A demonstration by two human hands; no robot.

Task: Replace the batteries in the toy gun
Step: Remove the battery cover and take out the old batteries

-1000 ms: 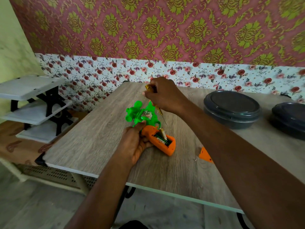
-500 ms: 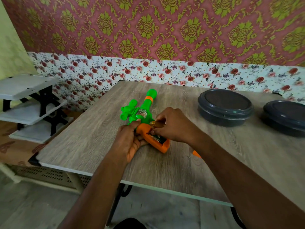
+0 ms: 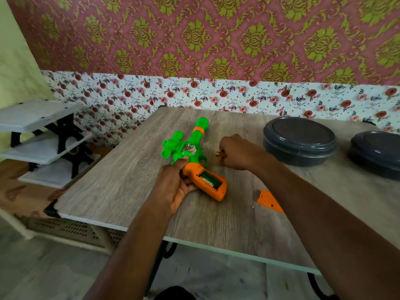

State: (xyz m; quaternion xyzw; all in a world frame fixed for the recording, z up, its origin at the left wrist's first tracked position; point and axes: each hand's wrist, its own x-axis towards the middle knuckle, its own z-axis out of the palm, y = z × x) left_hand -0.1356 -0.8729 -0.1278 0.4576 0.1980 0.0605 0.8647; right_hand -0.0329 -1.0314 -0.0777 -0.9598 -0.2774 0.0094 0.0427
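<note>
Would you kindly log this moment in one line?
left hand: holds green-and-orange plastic toy gun | right hand: grips small gold-ended item | battery compartment: open | orange plastic cover: on wooden table

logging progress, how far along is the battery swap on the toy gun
Done: cover off, on the table. In hand: left hand grips the toy gun; right hand holds something gold-tipped. Left: a battery sits in the open compartment, cover unfitted.
</note>
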